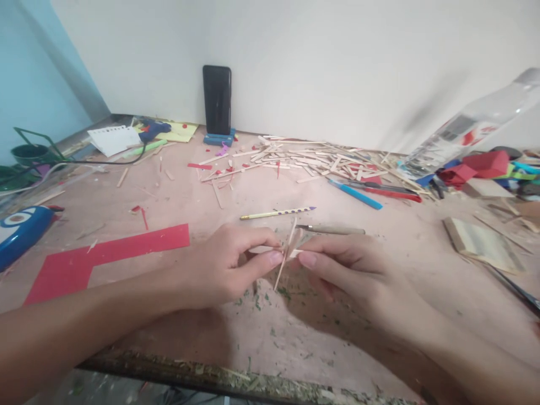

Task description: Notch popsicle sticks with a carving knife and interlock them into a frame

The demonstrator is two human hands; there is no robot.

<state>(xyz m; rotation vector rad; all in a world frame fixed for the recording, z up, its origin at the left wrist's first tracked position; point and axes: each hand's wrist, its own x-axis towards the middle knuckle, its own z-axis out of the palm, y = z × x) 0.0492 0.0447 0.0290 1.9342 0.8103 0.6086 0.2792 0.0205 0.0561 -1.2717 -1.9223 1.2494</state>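
Thin wooden sticks meet in a cross between my two hands, above the table. My left hand (248, 261) is closed, pinching one light wooden stick (264, 249) between thumb and forefinger. My right hand (352, 267) is closed too, its thumb and forefinger on the short pale end of a wooden stick (294, 253). A slanting wooden stick (280, 273) passes upright between the fingertips; whether the pieces are joined I cannot tell. Just beyond my hands lie a pencil (276, 214) and a thin-handled craft tool (333, 229).
A heap of wooden sticks (312, 160) lies along the wall, near a propped phone (217, 101). A blue pen-like object (355, 194) and a red cutter (392, 193) lie before a tilted plastic bottle (468, 132). Red paper (118, 244) is at left, a wooden block (481, 242) at right.
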